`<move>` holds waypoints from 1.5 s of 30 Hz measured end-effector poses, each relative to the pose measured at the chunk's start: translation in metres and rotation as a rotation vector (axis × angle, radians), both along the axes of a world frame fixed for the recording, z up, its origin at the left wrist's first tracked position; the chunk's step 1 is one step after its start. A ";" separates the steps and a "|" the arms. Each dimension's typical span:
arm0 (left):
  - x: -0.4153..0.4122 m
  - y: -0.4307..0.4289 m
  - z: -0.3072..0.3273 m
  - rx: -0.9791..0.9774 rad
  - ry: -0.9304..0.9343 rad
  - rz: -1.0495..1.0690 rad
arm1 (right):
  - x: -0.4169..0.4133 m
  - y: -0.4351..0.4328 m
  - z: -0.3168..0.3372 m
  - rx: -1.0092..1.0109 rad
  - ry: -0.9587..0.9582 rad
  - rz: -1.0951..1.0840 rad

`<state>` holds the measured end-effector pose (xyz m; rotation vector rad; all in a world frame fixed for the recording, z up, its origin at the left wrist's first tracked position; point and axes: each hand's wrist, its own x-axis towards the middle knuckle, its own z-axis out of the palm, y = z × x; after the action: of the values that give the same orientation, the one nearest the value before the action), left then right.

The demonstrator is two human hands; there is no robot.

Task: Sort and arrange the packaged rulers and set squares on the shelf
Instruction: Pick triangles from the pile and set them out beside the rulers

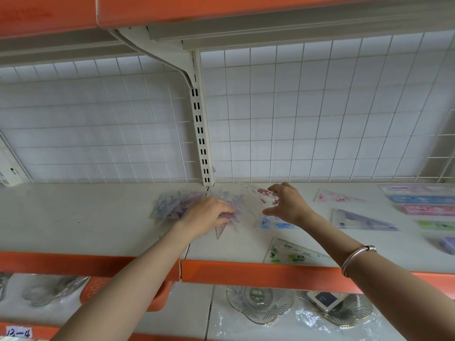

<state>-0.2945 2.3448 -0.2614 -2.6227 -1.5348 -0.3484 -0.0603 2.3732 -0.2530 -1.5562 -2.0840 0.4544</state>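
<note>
A heap of clear packaged set squares (170, 205) with purple print lies on the white shelf (86, 222) near the middle. My left hand (209, 212) rests on the heap's right side, fingers curled round some packs. My right hand (288, 203) hovers just right of it, fingers spread and loosely bent over a red-printed set square (261, 193); I cannot tell if it touches. A blue-printed set square (275, 223) lies under that hand. A green-printed one (293, 253) sits at the front edge. Pink (337, 196) and purple (362, 220) set squares lie further right.
Packaged rulers in purple, blue, pink and green (428, 207) lie in a row at the far right. A wire grid back panel (320, 119) and a slotted upright (200, 134) stand behind. An orange shelf edge (246, 271) runs in front; glass dishes (261, 303) sit on the shelf below.
</note>
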 end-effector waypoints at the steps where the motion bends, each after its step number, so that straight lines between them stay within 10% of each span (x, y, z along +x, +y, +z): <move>1: -0.001 0.000 -0.001 0.030 0.009 -0.022 | 0.000 0.000 0.000 -0.005 0.003 0.001; 6: -0.002 -0.004 0.000 0.258 0.047 -0.133 | -0.001 -0.004 0.000 -0.054 0.033 -0.009; 29: 0.013 -0.006 -0.009 0.207 0.049 -0.155 | 0.004 -0.009 0.000 -0.148 0.242 -0.038; 45: 0.017 0.001 0.007 0.371 -0.378 -0.014 | 0.012 -0.011 0.004 -0.138 0.296 -0.046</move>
<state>-0.2775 2.3457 -0.2546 -2.3652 -1.3720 -1.0683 -0.0485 2.3627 -0.2495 -1.5046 -1.8203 0.7762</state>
